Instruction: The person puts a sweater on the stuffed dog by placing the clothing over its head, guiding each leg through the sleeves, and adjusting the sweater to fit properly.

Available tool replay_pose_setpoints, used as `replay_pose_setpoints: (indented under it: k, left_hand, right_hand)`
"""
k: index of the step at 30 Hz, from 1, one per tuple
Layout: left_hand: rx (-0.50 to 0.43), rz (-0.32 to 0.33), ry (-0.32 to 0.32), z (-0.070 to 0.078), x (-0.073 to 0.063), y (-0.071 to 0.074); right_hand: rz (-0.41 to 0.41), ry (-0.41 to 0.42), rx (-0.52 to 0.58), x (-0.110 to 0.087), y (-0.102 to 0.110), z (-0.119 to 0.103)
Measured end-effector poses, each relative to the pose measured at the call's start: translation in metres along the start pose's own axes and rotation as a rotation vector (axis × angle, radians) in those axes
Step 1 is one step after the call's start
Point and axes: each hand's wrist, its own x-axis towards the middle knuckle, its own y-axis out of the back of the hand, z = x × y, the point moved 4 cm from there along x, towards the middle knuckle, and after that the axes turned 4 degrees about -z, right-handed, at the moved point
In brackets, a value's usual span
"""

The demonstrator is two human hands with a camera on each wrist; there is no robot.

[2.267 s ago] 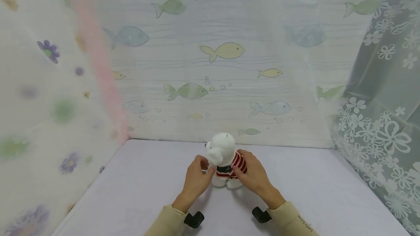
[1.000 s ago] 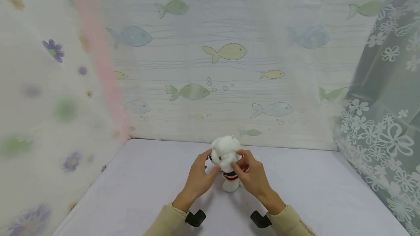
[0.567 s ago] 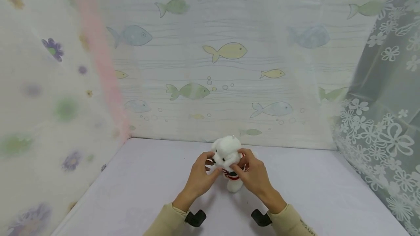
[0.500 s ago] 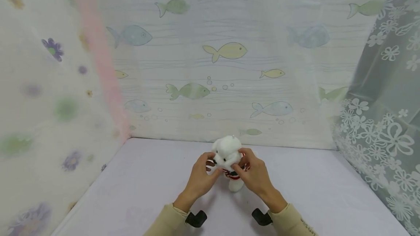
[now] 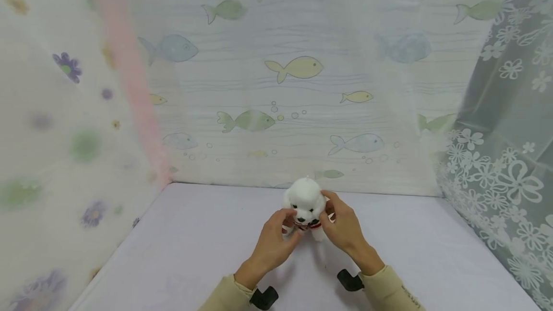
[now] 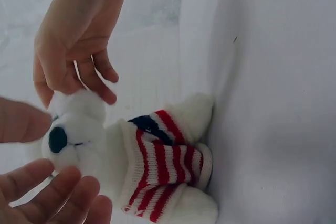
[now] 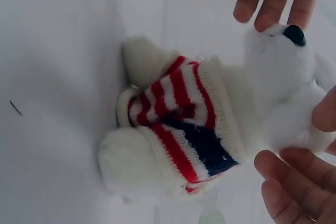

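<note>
A white plush dog [image 5: 304, 197] in a red-and-white striped knit sweater [image 6: 170, 158] with a dark blue patch stands upright on the table, its face toward the head camera. My right hand [image 5: 345, 224] holds the side of its head, with the ear [image 7: 302, 124] between thumb and fingers. On the other side, my left hand [image 5: 276, 241] grips lightly at the cheek and muzzle, fingers bent and the thumb apart from them. The dark nose [image 6: 58, 140] shows between the left thumb and fingers in the left wrist view. Part of the body is hidden behind my hands in the head view.
A white cloth covers the table [image 5: 194, 244]. Behind it hangs a curtain [image 5: 242, 76] printed with fish; floral sheets stand at the left [image 5: 65, 124] and right [image 5: 497, 172]. Black mounts [image 5: 264, 297] sit at both wrists.
The plush dog has turned from facing left to facing the head camera. Both hands have shifted slightly right with it and moved up from its body to its head.
</note>
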Motion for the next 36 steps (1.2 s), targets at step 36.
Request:
replay_pose_setpoints:
  k: [36]
  left_hand:
    - [0.263, 0.122, -0.024, -0.030, 0.005, 0.023]
  right_hand:
    - [-0.235, -0.058, -0.038, -0.002, -0.006, 0.009]
